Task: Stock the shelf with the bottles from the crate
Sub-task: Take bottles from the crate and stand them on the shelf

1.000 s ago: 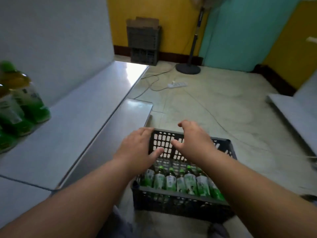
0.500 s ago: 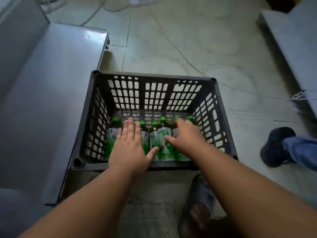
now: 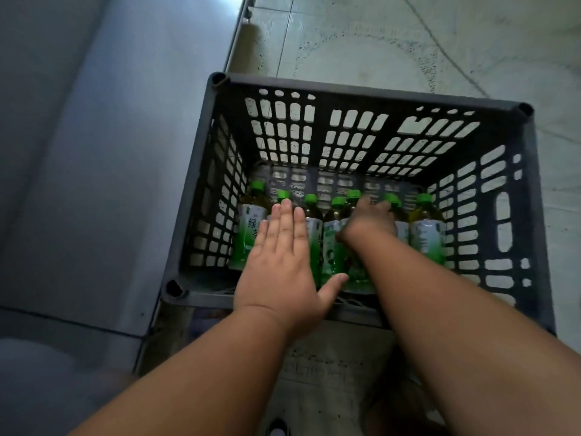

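A grey shelf [image 3: 103,152] runs left of the dark slatted crate [image 3: 314,89] on the tiled floor [image 3: 408,42]. Green-capped bottles [image 3: 427,234] lie along the crate's near wall. The left hand [image 3: 279,265] hovers flat, fingers straight, grip holding nothing. The right hand [image 3: 369,221] reaches deeper, fingers curled over the middle bottles; I cannot tell whether its grip has closed.

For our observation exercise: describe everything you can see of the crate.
The crate is dark grey, plastic-looking, rectangular and open-topped, with slotted lattice walls and round sockets at its corners. It stands upright on the pale floor beside a grey shelf. A row of green-capped bottles lies along its near wall. Both hands reach inside.
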